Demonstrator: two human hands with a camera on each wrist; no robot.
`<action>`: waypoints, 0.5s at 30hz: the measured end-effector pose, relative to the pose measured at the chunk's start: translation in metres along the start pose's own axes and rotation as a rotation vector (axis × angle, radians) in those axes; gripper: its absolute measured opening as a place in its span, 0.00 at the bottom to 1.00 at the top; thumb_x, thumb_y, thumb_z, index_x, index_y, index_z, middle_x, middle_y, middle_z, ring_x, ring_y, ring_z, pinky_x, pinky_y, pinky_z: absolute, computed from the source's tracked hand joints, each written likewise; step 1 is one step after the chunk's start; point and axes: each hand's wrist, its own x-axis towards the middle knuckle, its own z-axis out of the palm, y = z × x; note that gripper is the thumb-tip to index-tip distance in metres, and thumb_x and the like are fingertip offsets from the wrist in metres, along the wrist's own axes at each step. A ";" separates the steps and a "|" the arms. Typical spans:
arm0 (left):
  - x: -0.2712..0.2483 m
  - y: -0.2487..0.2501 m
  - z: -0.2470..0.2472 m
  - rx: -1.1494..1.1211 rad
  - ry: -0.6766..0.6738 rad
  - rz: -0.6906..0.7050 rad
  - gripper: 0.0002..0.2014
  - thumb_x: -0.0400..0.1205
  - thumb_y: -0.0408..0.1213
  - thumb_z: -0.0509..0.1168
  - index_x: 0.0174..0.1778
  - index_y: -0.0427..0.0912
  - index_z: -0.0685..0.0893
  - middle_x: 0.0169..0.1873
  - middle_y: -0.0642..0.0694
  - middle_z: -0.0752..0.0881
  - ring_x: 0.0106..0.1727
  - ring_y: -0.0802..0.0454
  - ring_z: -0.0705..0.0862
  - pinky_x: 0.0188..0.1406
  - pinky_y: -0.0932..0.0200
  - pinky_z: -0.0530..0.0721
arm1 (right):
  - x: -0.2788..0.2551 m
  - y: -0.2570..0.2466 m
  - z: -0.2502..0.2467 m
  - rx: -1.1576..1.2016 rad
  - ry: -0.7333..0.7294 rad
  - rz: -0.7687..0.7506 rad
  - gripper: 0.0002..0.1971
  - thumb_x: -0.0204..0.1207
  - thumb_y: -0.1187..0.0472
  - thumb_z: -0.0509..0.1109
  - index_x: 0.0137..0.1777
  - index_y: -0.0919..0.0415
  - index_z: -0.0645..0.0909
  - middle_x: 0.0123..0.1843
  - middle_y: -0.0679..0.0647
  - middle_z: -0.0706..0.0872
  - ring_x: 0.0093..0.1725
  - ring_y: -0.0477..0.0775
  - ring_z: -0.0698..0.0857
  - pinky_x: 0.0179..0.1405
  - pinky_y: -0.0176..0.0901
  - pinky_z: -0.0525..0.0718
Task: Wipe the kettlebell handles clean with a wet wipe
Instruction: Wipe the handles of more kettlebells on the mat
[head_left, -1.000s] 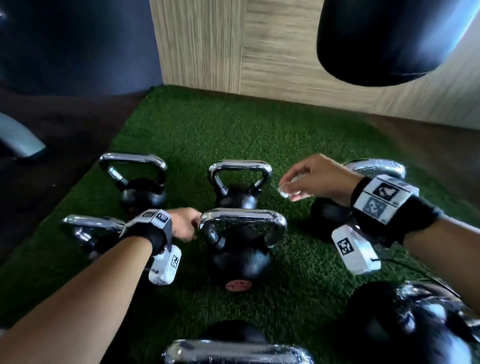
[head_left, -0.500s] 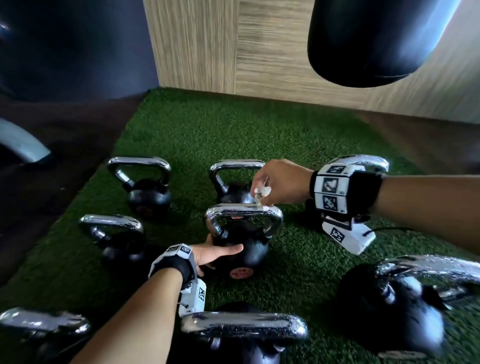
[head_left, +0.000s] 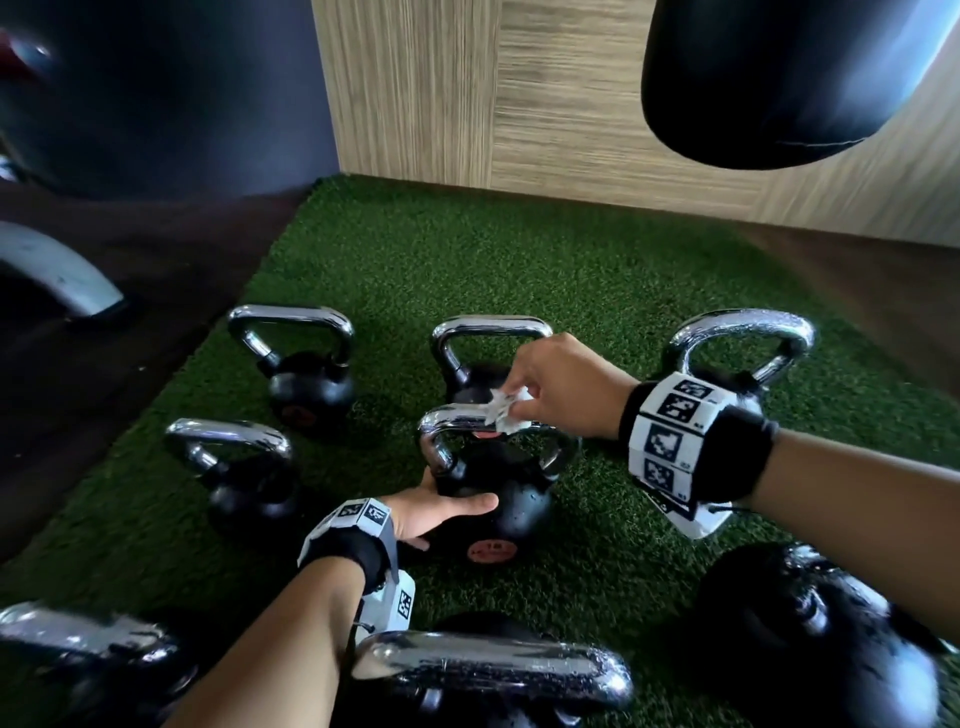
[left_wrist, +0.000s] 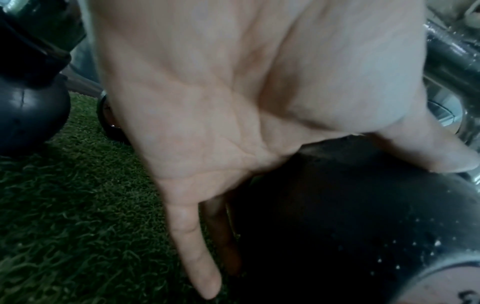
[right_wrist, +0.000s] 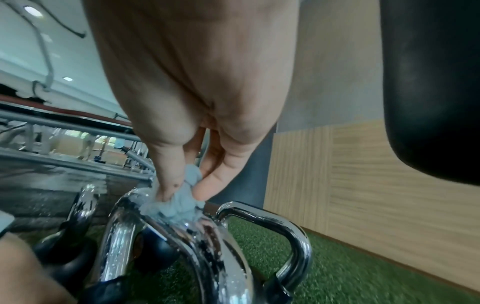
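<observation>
The wet wipe (head_left: 503, 411), pinched in the right hand (head_left: 563, 392), is pressed on the centre kettlebell's handle (head_left: 457, 422) while its body is steadied by the flat, straight-fingered left hand (head_left: 439, 512); a stroke along the bar is judged next.

Your forearms are bare, no sleeves in view. Your left hand (head_left: 434, 512) and right hand (head_left: 563, 387) wear no gloves or rings. Behind each hand, a black fabric wristband (head_left: 748, 457) wraps the wrist, faced with white panels printed with black square fiducial markers (head_left: 662, 441). Below each wristband hangs a white boxy camera housing (head_left: 395, 605) carrying its own black marker. On your right wrist, a thin black cable (head_left: 727, 506) loops beside the housing. The left wristband (head_left: 345, 553) shows two small marker tiles along its top edge.
</observation>
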 end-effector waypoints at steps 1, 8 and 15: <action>0.000 0.000 0.001 -0.012 0.004 0.003 0.67 0.56 0.77 0.72 0.90 0.53 0.53 0.84 0.51 0.66 0.80 0.48 0.71 0.61 0.50 0.89 | 0.001 -0.004 0.002 0.002 0.003 -0.006 0.12 0.75 0.59 0.80 0.57 0.59 0.91 0.54 0.50 0.90 0.42 0.36 0.81 0.45 0.19 0.72; 0.004 0.002 -0.003 -0.067 0.049 0.025 0.71 0.46 0.75 0.78 0.86 0.54 0.60 0.68 0.56 0.75 0.68 0.52 0.76 0.49 0.54 0.90 | -0.004 -0.002 0.000 -0.100 -0.059 0.075 0.10 0.77 0.64 0.77 0.57 0.62 0.90 0.55 0.58 0.91 0.55 0.55 0.90 0.59 0.44 0.87; 0.012 0.000 -0.005 -0.097 0.023 0.035 0.76 0.37 0.75 0.83 0.85 0.54 0.65 0.71 0.54 0.75 0.68 0.50 0.78 0.42 0.53 0.94 | -0.023 0.014 -0.001 -0.058 -0.014 0.194 0.10 0.77 0.66 0.78 0.58 0.61 0.90 0.54 0.59 0.92 0.50 0.56 0.91 0.54 0.47 0.91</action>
